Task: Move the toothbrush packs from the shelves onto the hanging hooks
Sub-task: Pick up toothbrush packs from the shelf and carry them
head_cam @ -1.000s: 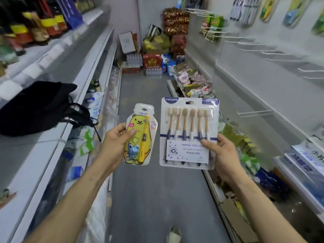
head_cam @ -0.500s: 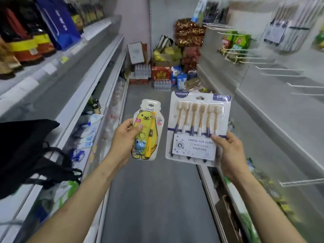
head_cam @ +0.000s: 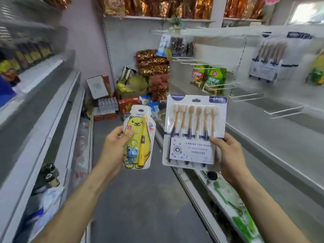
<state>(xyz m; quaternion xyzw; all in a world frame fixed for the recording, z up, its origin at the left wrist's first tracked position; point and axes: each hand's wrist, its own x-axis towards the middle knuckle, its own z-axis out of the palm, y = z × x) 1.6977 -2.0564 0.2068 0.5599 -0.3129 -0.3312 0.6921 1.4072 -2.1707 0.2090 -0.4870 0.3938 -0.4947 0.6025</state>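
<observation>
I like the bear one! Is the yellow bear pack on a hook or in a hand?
Held. The left hand grips the yellow bear pack upright; no hook through its hole.

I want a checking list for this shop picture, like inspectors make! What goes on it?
Surface: grey aisle floor between white shelves.
Job's things: yellow bear toothbrush pack and six-brush pack, neither on a hook; free wire hooks on the right.
Clutter: boxes piled at the aisle's end.
Hands: left hand grips the bear pack; right hand grips the six-brush pack's lower corner.
Cables: nothing seen.
Surroundings: green snack packs hang on hooks; a blurred brush pack hangs on the right wall.
</observation>
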